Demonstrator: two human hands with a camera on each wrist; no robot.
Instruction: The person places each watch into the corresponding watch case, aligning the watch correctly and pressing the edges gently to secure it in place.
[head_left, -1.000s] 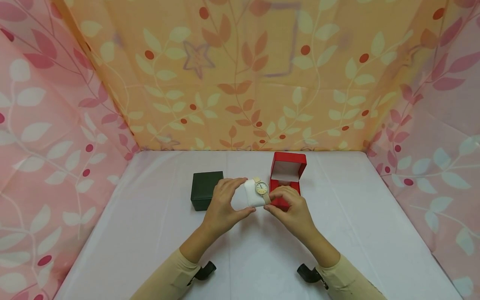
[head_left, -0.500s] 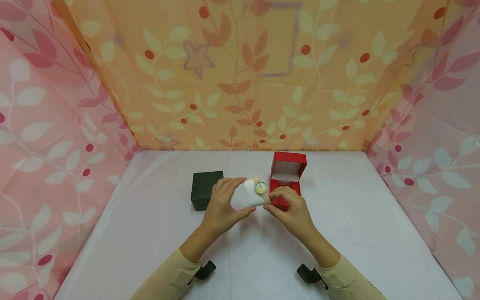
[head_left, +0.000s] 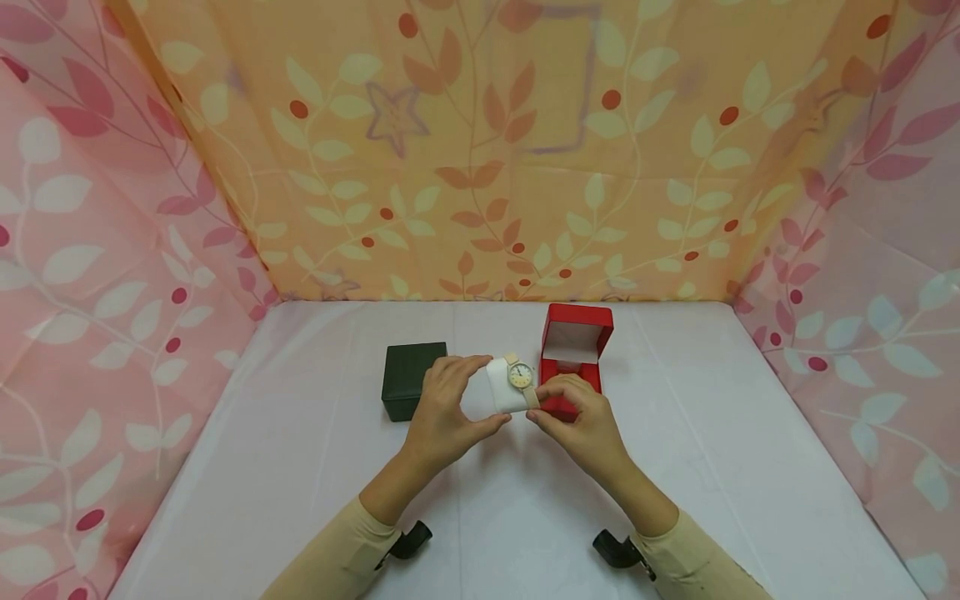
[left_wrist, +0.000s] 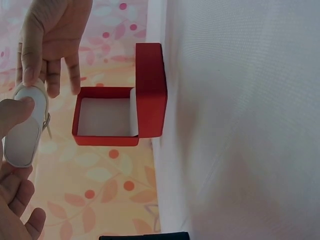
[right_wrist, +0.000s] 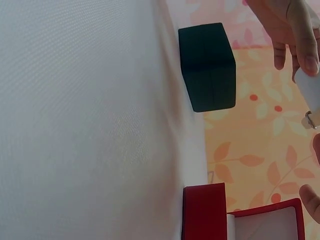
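Observation:
A wristwatch [head_left: 520, 375] with a pale dial and cream strap sits around a white cushion [head_left: 504, 387], held up above the table. My left hand [head_left: 444, 408] grips the cushion's left end between thumb and fingers. At the other end, my right hand [head_left: 581, 412] pinches the strap side with thumb and forefinger. In the left wrist view the smooth underside of the cushion [left_wrist: 22, 135] shows, with a thumb on it. A metal buckle [right_wrist: 311, 119] appears at its edge in the right wrist view. Behind my right hand stands an open red box [head_left: 577, 321], its interior partly hidden.
A closed dark green box [head_left: 408, 375] stands on the left, partly behind my left hand. The white cloth-covered table [head_left: 337, 500] is bordered by patterned curtains [head_left: 465, 167] at the back and sides. A black camera mount [head_left: 411, 542] hangs under each wrist.
The watch has shifted very slightly to the left on the cushion. Both hands keep nearly the same hold and place; the boxes have not moved.

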